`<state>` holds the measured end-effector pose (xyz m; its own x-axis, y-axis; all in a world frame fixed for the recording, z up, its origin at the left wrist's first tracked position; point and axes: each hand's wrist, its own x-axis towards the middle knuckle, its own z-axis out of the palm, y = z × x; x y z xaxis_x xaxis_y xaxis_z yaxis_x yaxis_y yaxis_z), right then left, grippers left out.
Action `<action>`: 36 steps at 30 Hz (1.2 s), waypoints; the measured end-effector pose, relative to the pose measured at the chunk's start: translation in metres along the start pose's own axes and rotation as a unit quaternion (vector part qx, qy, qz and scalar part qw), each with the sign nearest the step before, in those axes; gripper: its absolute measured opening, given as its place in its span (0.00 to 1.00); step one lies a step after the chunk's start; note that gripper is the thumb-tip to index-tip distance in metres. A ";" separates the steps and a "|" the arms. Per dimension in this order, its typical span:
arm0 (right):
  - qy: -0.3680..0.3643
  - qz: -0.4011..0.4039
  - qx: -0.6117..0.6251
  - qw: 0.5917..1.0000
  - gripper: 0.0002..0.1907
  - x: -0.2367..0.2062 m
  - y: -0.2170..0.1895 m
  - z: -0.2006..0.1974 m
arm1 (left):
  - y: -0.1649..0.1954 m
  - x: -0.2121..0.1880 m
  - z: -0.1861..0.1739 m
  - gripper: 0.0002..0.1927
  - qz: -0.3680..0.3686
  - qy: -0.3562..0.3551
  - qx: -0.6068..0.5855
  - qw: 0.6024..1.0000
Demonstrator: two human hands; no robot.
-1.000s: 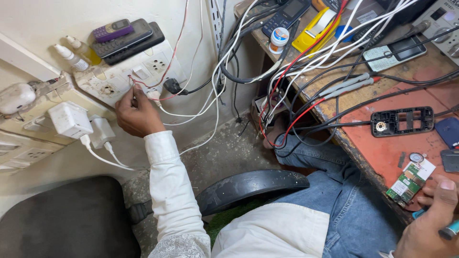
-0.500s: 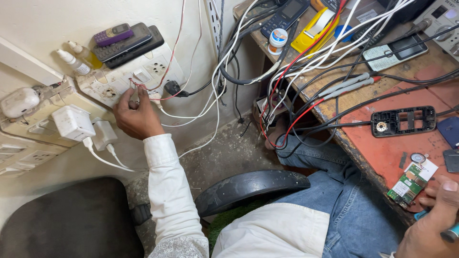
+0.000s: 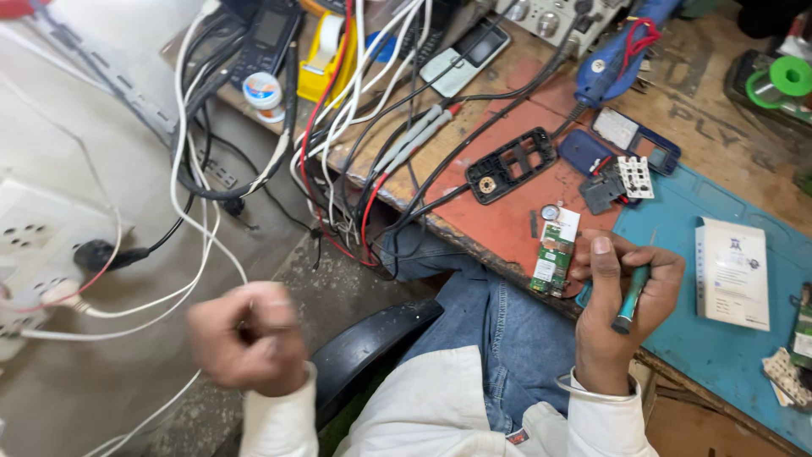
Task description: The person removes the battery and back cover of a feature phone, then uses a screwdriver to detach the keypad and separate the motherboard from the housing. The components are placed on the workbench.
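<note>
My left hand (image 3: 249, 338) is a blurred closed fist in the air below the white wall socket board (image 3: 34, 245), clear of it; I make out nothing in it. A black plug (image 3: 95, 254) and white cables (image 3: 182, 169) hang from that board. My right hand (image 3: 622, 292) rests at the bench edge, fingers wrapped around a thin teal-handled tool (image 3: 630, 300). Its thumb lies beside a small green circuit board (image 3: 554, 258) on the red bench top (image 3: 507, 220). A black phone frame (image 3: 512, 165) lies further back.
A tangle of red, black and white leads (image 3: 355, 144) drapes over the bench edge. A blue mat (image 3: 719, 338) carries a white booklet (image 3: 732, 271). Behind are a blue power tool (image 3: 609, 63), a phone (image 3: 465, 55), a yellow tape dispenser (image 3: 326, 51) and a white jar (image 3: 264, 89). A black chair seat (image 3: 372, 338) sits below.
My left hand has come away from the wall socket and dropped back toward me as a fist. My view has swung right over the bench. The right hand still grips the teal tool.
</note>
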<state>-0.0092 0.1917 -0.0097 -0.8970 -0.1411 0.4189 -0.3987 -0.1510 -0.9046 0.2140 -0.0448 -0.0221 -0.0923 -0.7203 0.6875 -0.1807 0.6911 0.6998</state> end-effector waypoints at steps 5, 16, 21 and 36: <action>0.065 0.025 0.098 0.993 0.14 0.006 -0.015 -0.028 | 0.080 -0.026 0.089 0.21 0.151 -0.325 -0.122 0.926; 0.077 -0.030 -0.280 0.957 0.09 0.021 0.012 -0.089 | 0.103 -0.039 0.162 0.23 0.257 -0.420 -0.142 0.859; 0.017 -0.025 -0.386 0.922 0.18 0.030 0.006 -0.085 | 0.097 -0.025 0.174 0.16 0.315 -0.423 -0.165 0.834; -0.027 0.001 -0.520 0.854 0.29 0.041 -0.008 -0.077 | 0.118 -0.032 0.200 0.10 -0.314 -0.312 -0.412 0.796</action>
<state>-0.0573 0.2630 0.0088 -0.8986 -0.1900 0.3955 -0.3768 0.7958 -0.4740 -0.0006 0.0475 -0.0002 -0.7530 -0.6503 0.1004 0.2965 -0.1990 0.9341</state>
